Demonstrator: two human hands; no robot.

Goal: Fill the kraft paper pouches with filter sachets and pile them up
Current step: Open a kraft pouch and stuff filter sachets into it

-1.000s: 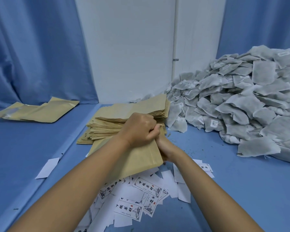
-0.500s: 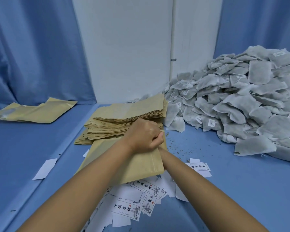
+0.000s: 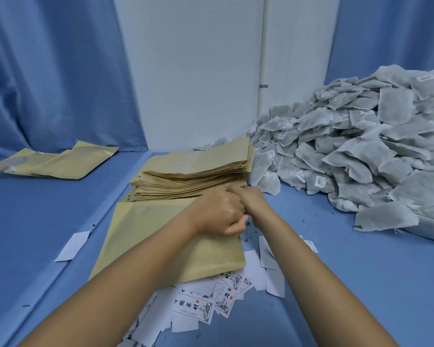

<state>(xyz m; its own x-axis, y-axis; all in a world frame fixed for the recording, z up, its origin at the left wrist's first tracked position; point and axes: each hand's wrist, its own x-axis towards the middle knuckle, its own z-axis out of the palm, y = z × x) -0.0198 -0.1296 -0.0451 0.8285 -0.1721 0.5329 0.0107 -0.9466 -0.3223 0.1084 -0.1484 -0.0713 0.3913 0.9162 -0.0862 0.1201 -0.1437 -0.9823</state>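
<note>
Mid-tabletop, just in front of the person, a kraft pouch point(image 3: 145, 231) lies flat, its near edge overlapping a scatter of printed cards point(image 3: 201, 304). Both forearms reach over it & the hands meet at its far right corner. The left hand point(image 3: 218, 211) is knuckles-up w/ fingers point(image 3: 233, 227) curled tight, pinching that corner of the pouch. The right hand point(image 3: 254, 204) butts against it from the right, fingers tucked in toward the same spot but mostly hidden behind the left hand, so can't tell what they clamp, if anything.

Directly behind the hands, touching the pouch's far edge, sits a fanned stack of empty pouches point(image 3: 198, 169). To its right, pressed against it & running to the frame edge, is a big heap of filter sachets point(image 3: 361, 151), greyish-white, some w/ small labels. Far left, well apart, a few filled pouches point(image 3: 58, 162) lie overlapping on the blue tabletop point(image 3: 348, 271). One blank white slip point(image 3: 73, 245) lies left of the held pouch. Dark crumbs point(image 3: 251, 237) dot the cloth near the hands. Bkgd: blue curtains point(image 3: 48, 71) either side of a white wall panel point(image 3: 193, 71).
</note>
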